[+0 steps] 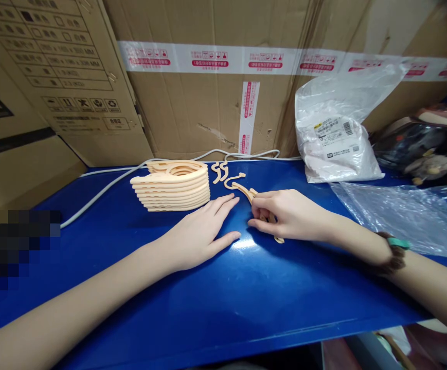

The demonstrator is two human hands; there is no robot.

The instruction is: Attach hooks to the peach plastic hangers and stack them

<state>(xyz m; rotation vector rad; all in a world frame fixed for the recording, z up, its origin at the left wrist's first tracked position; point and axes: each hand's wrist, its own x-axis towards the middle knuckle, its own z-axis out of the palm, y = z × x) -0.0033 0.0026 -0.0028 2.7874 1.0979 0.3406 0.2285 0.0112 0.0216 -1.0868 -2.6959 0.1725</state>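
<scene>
My left hand [203, 231] is open over the blue table, fingers stretched toward the back, thumb apart. Just behind it lies a neat stack of cream plastic folding hangers [173, 192]. Several loose cream hooks [221, 170] lie to the right of the stack. Bent fingers of my right hand [285, 213] close round a cream folding hanger [248, 191]. A curved hook [234, 181] lies at its far end, and I cannot tell whether the two are joined. Part of the hanger shows below my palm; the rest is hidden by my fingers.
A white plastic bag with a label [333, 141] stands at the back right. Clear plastic film [408, 216] lies on the right of the blue table [223, 308]. A white cable [103, 198] runs along the back and left. Cardboard boxes [192, 108] wall the back and left.
</scene>
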